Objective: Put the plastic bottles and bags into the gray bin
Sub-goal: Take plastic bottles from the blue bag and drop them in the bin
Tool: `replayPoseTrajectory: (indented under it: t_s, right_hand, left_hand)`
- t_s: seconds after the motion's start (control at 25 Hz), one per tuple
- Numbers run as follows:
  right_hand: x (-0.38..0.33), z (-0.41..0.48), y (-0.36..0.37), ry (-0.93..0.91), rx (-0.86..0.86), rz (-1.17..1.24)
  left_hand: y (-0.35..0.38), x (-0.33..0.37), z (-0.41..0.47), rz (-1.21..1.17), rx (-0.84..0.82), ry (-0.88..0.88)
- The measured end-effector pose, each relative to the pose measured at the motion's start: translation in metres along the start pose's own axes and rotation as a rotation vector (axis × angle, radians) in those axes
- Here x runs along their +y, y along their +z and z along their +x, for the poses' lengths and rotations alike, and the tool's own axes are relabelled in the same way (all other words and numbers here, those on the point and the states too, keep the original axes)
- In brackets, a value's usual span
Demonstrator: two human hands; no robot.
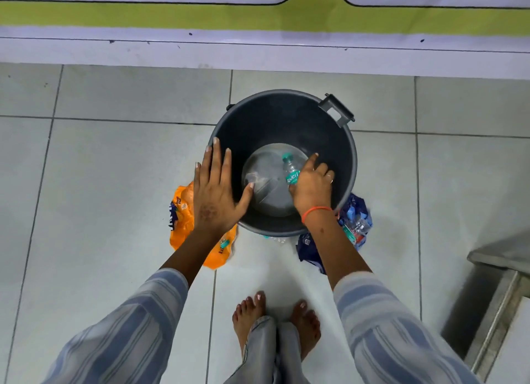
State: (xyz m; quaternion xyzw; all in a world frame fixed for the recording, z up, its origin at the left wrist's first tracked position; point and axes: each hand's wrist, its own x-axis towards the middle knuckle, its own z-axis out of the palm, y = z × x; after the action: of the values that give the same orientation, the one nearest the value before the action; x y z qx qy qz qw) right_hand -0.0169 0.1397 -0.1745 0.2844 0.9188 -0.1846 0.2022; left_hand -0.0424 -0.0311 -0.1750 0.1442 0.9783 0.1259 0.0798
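A round gray bin [341, 142] stands on the tiled floor, with nothing visible on its bottom. My right hand [311, 187] is over the bin's mouth, shut on a small clear plastic bottle [290, 169] with a teal cap and label, cap pointing away from me. My left hand [215, 194] hovers flat with fingers spread over the bin's left rim, holding nothing. An orange plastic bag [183, 214] lies on the floor left of the bin, partly under my left arm. A blue plastic bag [354, 211] with a crushed bottle [355, 230] on it lies to the right.
A wall with a white and green banner [258, 16] runs behind the bin. A metal frame or table leg [499, 306] stands at the lower right. My bare feet [275, 320] are just in front of the bin. Another clear bottle [275, 238] peeks out under the bin's near edge.
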Motion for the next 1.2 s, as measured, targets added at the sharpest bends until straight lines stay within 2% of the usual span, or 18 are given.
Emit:
replayPoseTrajectory:
  t_s: [0.16, 0.24, 0.28, 0.32, 0.4, 0.44, 0.52, 0.64, 0.8, 0.88, 1.08, 1.16, 1.2]
  right_hand:
    - [0.018, -0.051, -0.001, -0.113, 0.540, 0.521]
    - [0.042, -0.070, 0.017, -0.011, 0.747, 0.650]
    - [0.055, -0.073, 0.031, 0.105, 0.766, 0.697]
    - [0.068, -0.071, 0.047, 0.265, 0.697, 0.735]
    - [0.095, -0.061, 0.087, 0.599, 0.360, 0.648]
    - [0.108, -0.054, 0.107, 0.673, 0.210, 0.583]
    - [0.125, -0.040, 0.136, 0.666, 0.064, 0.531]
    - [0.131, -0.021, 0.159, 0.669, 0.050, 0.563]
    - [0.128, -0.010, 0.163, 0.788, -0.005, 0.714]
    - [0.132, -0.002, 0.163, 0.745, -0.005, 0.676]
    - [0.137, 0.019, 0.162, 0.805, 0.013, 0.519]
    - [0.129, 0.012, 0.155, 0.702, 0.027, 0.476]
    - [0.124, 0.003, 0.142, 0.653, 0.087, 0.456]
  left_hand:
    - [-0.001, 0.000, 0.007, 0.003, -0.023, -0.032]
    - [0.001, 0.004, 0.006, 0.015, -0.013, -0.045]
    - [0.002, 0.005, 0.006, 0.021, -0.003, -0.047]
    - [0.003, 0.006, 0.006, 0.029, 0.006, -0.048]
    - [0.007, 0.004, 0.004, 0.044, 0.019, -0.056]
    - [0.008, 0.003, 0.004, 0.040, 0.027, -0.060]
    - [0.010, 0.003, 0.003, 0.016, 0.049, -0.058]
    - [0.011, 0.003, 0.002, -0.019, 0.068, -0.060]
    - [0.011, 0.003, 0.003, -0.024, 0.065, -0.079]
    - [0.010, 0.005, 0.004, -0.030, 0.057, -0.080]
    - [0.013, 0.005, 0.005, -0.057, 0.094, -0.078]
    - [0.015, 0.003, 0.005, -0.055, 0.104, -0.083]
    - [0.014, 0.004, 0.005, -0.051, 0.099, -0.088]
